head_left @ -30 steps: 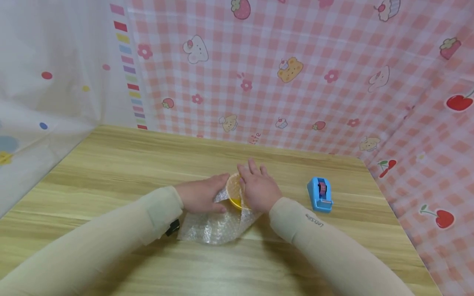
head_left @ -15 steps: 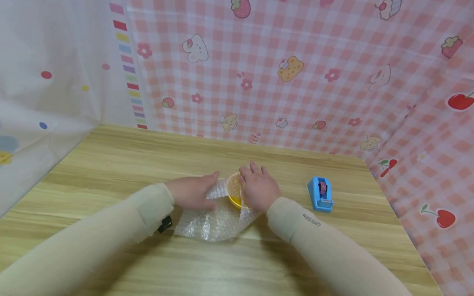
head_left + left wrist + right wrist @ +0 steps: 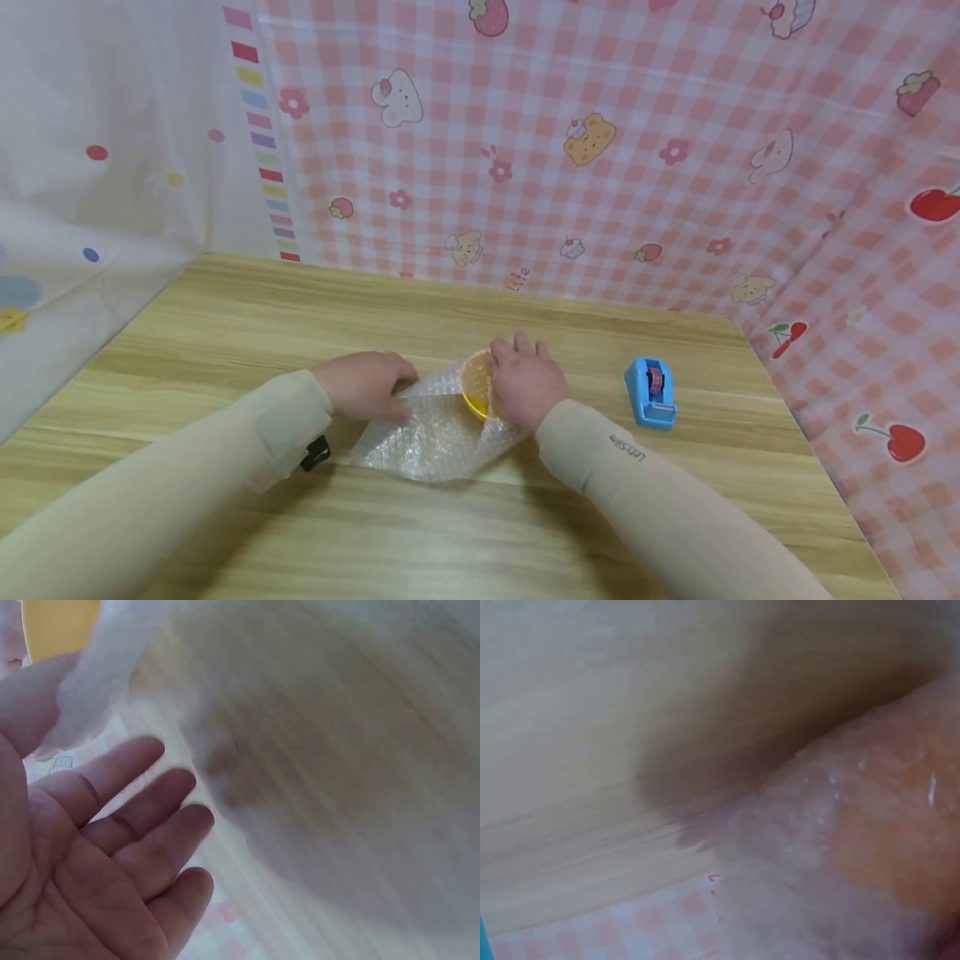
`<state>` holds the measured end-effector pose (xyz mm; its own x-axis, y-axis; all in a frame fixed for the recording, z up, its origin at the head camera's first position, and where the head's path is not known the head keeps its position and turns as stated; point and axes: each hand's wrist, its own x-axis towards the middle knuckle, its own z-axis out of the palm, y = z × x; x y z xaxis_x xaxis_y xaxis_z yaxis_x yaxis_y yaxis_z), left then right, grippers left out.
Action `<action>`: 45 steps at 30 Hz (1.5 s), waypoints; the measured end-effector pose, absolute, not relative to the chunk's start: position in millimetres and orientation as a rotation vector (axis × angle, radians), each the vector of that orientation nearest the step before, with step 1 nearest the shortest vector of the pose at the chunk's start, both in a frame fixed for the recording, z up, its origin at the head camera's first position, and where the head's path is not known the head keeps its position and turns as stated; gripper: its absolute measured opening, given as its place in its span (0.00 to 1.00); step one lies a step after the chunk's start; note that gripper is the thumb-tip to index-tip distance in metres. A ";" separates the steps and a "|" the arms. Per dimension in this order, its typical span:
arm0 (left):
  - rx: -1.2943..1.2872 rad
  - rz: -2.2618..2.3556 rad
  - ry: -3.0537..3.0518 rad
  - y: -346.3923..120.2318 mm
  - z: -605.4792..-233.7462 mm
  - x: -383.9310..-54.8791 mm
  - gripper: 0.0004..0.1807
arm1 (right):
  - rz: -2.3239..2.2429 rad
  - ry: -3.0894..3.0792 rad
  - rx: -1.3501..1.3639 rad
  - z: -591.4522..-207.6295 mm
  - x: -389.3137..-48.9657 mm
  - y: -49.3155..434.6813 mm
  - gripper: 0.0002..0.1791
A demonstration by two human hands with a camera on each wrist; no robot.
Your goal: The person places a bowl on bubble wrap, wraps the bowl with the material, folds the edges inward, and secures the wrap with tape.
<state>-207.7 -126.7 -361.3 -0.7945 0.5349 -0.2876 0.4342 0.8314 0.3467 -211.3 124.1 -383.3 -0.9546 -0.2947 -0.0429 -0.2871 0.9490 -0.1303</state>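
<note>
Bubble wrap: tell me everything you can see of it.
The bubble wrap is a clear, shiny sheet, apparently thin plastic, with a bubbled texture and some creases. It lies on the wood-patterned tabletop, left and near side spread out, right side folded up against a round yellow object. The right wrist view shows orange colour through it. The right hand rests over its right part, hiding some of it; the left hand touches its left edge, thumb against it.
</note>
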 end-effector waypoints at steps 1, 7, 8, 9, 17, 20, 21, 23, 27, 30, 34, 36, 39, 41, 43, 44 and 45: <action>0.736 0.375 2.640 -127.4 -361.4 -208.0 0.18 | -0.185 3.044 -0.449 -383.1 -210.6 124.0 0.23; 0.764 0.389 2.661 -128.9 -359.6 -207.3 0.08 | -0.184 3.063 -0.382 -382.0 -206.9 123.2 0.22; 0.755 0.391 2.663 -128.9 -359.1 -206.9 0.09 | -0.185 3.064 -0.368 -381.6 -206.4 122.9 0.22; 0.748 0.391 2.665 -128.9 -358.5 -206.5 0.10 | -0.191 3.063 -0.355 -381.2 -205.9 122.6 0.23; 0.687 0.435 2.634 -130.3 -356.3 -204.8 0.09 | -0.183 3.108 -0.333 -380.6 -203.2 121.5 0.22; 0.688 0.474 2.598 -133.2 -356.0 -205.2 0.07 | -0.168 3.119 -0.335 -380.7 -202.9 121.4 0.22; 0.689 0.488 2.582 -134.5 -356.0 -205.4 0.06 | -0.166 3.119 -0.333 -380.5 -202.8 121.3 0.22; 0.691 0.521 2.545 -136.6 -355.1 -205.6 0.06 | -0.158 3.118 -0.329 -380.2 -202.5 121.0 0.22; 0.669 0.553 2.460 -139.6 -352.8 -204.8 0.16 | -0.149 3.117 -0.319 -379.9 -201.7 120.2 0.21; 0.650 0.545 2.406 -140.6 -351.7 -203.5 0.20 | -0.156 3.123 -0.311 -380.1 -201.1 119.8 0.21; 0.650 0.521 2.359 -141.4 -350.3 -202.1 0.15 | -0.171 3.124 -0.300 -380.8 -201.1 119.7 0.20; 0.648 0.519 2.337 -141.7 -349.2 -201.5 0.11 | -0.174 3.123 -0.298 -381.3 -201.1 119.7 0.20; 0.628 0.520 2.312 -142.2 -347.9 -200.9 0.07 | -0.173 3.116 -0.293 -381.8 -201.5 119.6 0.20; 0.613 0.527 2.298 -142.3 -347.4 -200.7 0.05 | -0.172 3.109 -0.293 -381.7 -201.3 119.7 0.21; 0.611 0.527 2.298 -142.0 -347.1 -200.8 0.03 | -0.178 3.097 -0.285 -381.7 -201.7 119.7 0.21; 0.618 0.529 2.303 -141.7 -347.0 -201.1 0.02 | -0.182 3.093 -0.281 -381.7 -201.7 119.6 0.22; 0.626 0.530 2.309 -141.4 -346.8 -201.3 0.01 | -0.184 3.089 -0.277 -381.6 -201.8 119.5 0.22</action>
<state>-201.3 -141.4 -346.8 -0.6548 0.5642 -0.5029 0.2884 0.8016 0.5238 -201.8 119.5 -381.6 -0.9835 -0.1792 -0.0244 -0.1750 0.9771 -0.1208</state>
